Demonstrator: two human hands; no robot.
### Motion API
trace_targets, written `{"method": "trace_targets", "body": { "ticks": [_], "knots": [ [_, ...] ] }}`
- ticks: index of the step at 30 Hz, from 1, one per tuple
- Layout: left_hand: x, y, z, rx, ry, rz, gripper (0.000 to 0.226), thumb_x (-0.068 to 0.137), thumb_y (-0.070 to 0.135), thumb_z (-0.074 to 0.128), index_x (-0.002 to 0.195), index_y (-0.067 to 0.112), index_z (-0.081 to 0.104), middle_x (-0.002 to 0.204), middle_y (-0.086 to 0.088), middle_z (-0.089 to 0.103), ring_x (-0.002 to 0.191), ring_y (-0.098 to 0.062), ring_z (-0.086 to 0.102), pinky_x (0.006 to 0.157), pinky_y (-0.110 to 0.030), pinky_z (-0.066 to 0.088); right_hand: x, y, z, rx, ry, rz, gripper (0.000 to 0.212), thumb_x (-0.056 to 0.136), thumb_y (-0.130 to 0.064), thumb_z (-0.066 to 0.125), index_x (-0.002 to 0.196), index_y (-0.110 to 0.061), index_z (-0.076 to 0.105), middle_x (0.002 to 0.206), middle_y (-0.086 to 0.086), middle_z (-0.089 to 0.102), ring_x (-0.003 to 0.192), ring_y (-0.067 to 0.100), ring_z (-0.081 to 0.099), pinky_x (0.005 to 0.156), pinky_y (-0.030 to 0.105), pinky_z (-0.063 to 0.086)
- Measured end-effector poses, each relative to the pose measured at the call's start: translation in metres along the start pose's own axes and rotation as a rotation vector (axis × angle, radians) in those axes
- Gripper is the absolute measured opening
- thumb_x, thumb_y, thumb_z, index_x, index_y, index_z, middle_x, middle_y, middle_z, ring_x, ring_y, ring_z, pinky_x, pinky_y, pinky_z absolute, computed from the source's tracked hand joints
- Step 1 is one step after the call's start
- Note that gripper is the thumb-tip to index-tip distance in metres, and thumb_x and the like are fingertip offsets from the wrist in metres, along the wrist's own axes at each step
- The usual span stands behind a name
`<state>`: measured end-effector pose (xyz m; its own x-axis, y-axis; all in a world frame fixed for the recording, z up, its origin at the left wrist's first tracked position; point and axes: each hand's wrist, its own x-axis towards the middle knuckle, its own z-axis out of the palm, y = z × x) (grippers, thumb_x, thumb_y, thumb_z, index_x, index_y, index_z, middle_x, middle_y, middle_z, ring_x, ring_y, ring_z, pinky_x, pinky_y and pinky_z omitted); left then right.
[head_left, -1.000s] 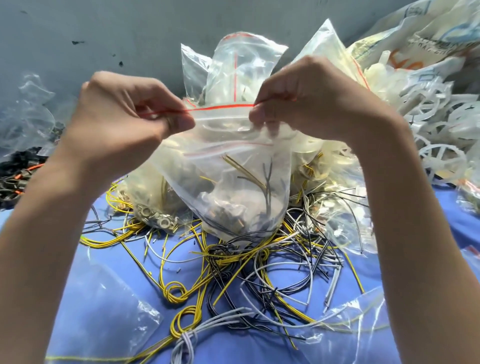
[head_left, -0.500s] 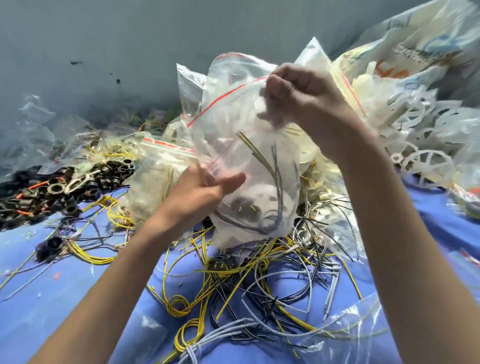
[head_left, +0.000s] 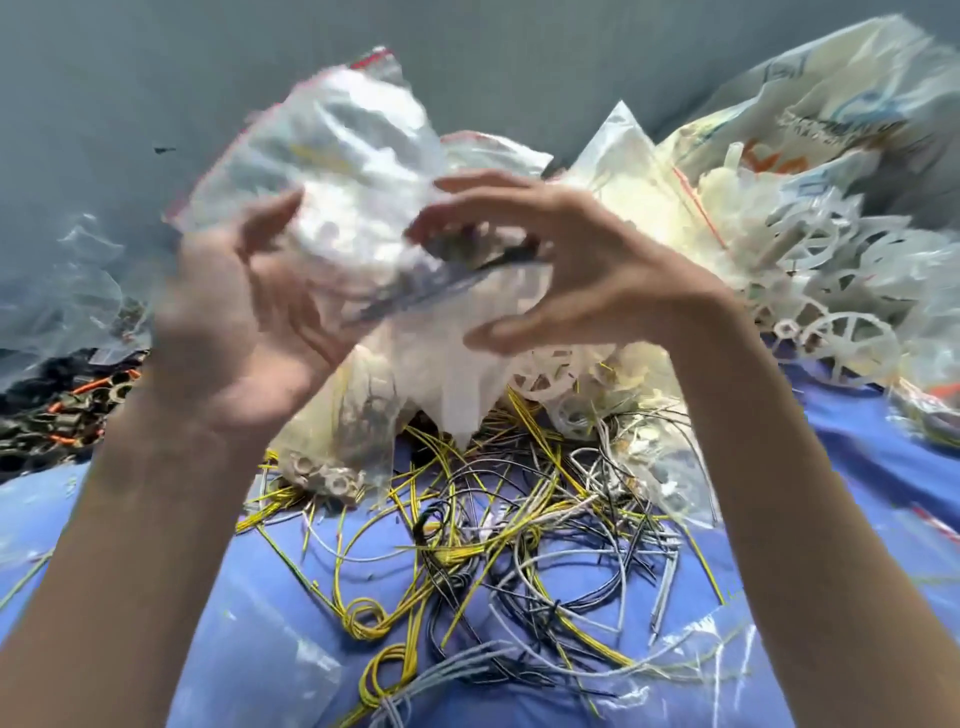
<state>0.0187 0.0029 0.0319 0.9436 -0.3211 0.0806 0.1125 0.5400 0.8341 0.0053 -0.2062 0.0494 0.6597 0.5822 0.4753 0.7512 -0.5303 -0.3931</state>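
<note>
Got a clear zip bag (head_left: 332, 171) up in the air between both hands, sitting around 11 o'clock from the middle of my view. It's see-through plastic with a thin red stripe along the seal edge, crinkly and puffed out, tilted so the red edge points up toward 12. It's blurry, so I can only make out some dark bits bunched at the low end near 3 o'clock.

My left hand (head_left: 244, 332) is palm-up against the bag's 8 o'clock side, fingers spread wide and mostly straight, just propping it. My right hand (head_left: 582, 270) has its fingers curved over the bag's low end with the thumb underneath, so that one's actually holding the bag.

Room-wise: a grey wall (head_left: 519, 62) sits close behind at 12. Straight below at 6 there's a tangle of yellow, black and grey wires (head_left: 493, 545) on the blue surface (head_left: 857, 467). White plastic wheels (head_left: 831, 322) pile up at 3, black rings (head_left: 67, 410) at 9, and a second bag of pale washers (head_left: 332, 467) lies just under my left wrist. The only open air is up top, toward 12.
</note>
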Motion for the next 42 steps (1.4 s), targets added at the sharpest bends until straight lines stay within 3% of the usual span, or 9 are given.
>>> {"method": "trace_targets", "body": {
  "ticks": [2, 6, 9, 12, 16, 24, 27, 29, 42],
  "knots": [
    [-0.003, 0.008, 0.001, 0.035, -0.010, 0.125, 0.055, 0.070, 0.029, 0.053, 0.121, 0.010, 0.049, 0.118, -0.012, 0.065, 0.102, -0.019, 0.064, 0.066, -0.023, 0.057, -0.006, 0.015, -0.015, 0.037, 0.241, -0.042, 0.065, 0.074, -0.012, 0.079, 0.131, -0.014, 0.048, 0.131, 0.006, 0.053, 0.122, 0.012, 0.051, 0.104, 0.021, 0.040],
    [-0.013, 0.013, -0.005, 0.140, 0.036, 0.227, 0.026, 0.072, 0.032, 0.052, 0.093, 0.017, 0.047, 0.105, -0.005, 0.071, 0.087, -0.018, 0.069, 0.075, -0.026, 0.055, 0.008, 0.047, -0.042, -0.115, 0.653, 0.080, 0.053, 0.078, -0.034, 0.072, 0.127, -0.021, 0.054, 0.122, -0.004, 0.058, 0.103, -0.016, 0.050, 0.087, 0.001, 0.035],
    [-0.009, 0.017, -0.014, 0.060, 0.093, 0.178, 0.020, 0.073, 0.029, 0.051, 0.088, 0.016, 0.050, 0.092, -0.002, 0.069, 0.074, -0.014, 0.066, 0.068, -0.021, 0.052, 0.034, 0.076, -0.037, -0.166, 0.476, 0.501, 0.052, 0.080, -0.040, 0.066, 0.130, -0.028, 0.056, 0.125, -0.001, 0.059, 0.106, 0.004, 0.055, 0.078, 0.003, 0.038],
    [-0.004, 0.019, -0.025, 0.024, 0.129, 0.163, 0.018, 0.070, 0.028, 0.052, 0.084, 0.017, 0.052, 0.087, 0.000, 0.067, 0.069, -0.011, 0.063, 0.067, -0.019, 0.050, 0.055, 0.103, -0.033, -0.242, 0.310, 0.734, 0.047, 0.087, -0.045, 0.054, 0.129, -0.024, 0.055, 0.133, 0.011, 0.055, 0.122, 0.027, 0.050, 0.094, 0.027, 0.039],
    [-0.002, 0.017, -0.027, 0.051, 0.138, 0.154, 0.015, 0.069, 0.029, 0.053, 0.080, 0.018, 0.054, 0.082, 0.003, 0.065, 0.064, -0.008, 0.060, 0.068, -0.018, 0.049, 0.057, 0.115, -0.035, -0.025, 0.186, 0.675, 0.036, 0.096, -0.041, 0.041, 0.115, -0.020, 0.064, 0.115, 0.011, 0.058, 0.098, 0.018, 0.048, 0.082, 0.030, 0.043],
    [-0.002, 0.005, -0.014, 0.177, 0.120, 0.167, 0.023, 0.092, 0.025, 0.041, 0.074, 0.019, 0.054, 0.074, 0.004, 0.061, 0.059, -0.008, 0.056, 0.062, -0.017, 0.047, 0.049, 0.106, -0.038, -0.117, 0.070, 0.705, 0.035, 0.086, -0.059, 0.052, 0.096, -0.030, 0.069, 0.082, -0.001, 0.058, 0.063, 0.016, 0.047, 0.052, 0.023, 0.037],
    [-0.002, 0.007, -0.015, 0.194, 0.120, 0.178, 0.024, 0.092, 0.025, 0.042, 0.073, 0.019, 0.055, 0.073, 0.004, 0.062, 0.059, -0.008, 0.056, 0.061, -0.017, 0.047, 0.056, 0.097, -0.032, -0.334, 0.213, 0.657, 0.045, 0.080, -0.062, 0.052, 0.105, -0.027, 0.068, 0.103, 0.003, 0.068, 0.091, 0.023, 0.063, 0.079, 0.029, 0.052],
    [-0.001, 0.008, -0.017, 0.208, 0.118, 0.188, 0.025, 0.092, 0.026, 0.042, 0.072, 0.020, 0.056, 0.072, 0.005, 0.062, 0.058, -0.008, 0.055, 0.060, -0.016, 0.047, 0.058, 0.092, -0.008, -0.423, 0.255, 0.562, 0.043, 0.091, -0.053, 0.043, 0.112, -0.023, 0.065, 0.122, 0.007, 0.063, 0.118, 0.028, 0.052, 0.092, 0.030, 0.041],
    [0.006, 0.016, -0.024, 0.444, -0.018, 0.353, 0.048, 0.096, 0.014, 0.033, 0.064, 0.027, 0.067, 0.068, 0.012, 0.063, 0.057, -0.004, 0.055, 0.060, -0.014, 0.047, 0.055, 0.091, 0.033, -0.395, 0.165, 0.531, 0.039, 0.095, -0.052, 0.037, 0.126, -0.036, 0.055, 0.137, 0.003, 0.042, 0.126, 0.025, 0.044, 0.096, 0.032, 0.035]
  ]
}}
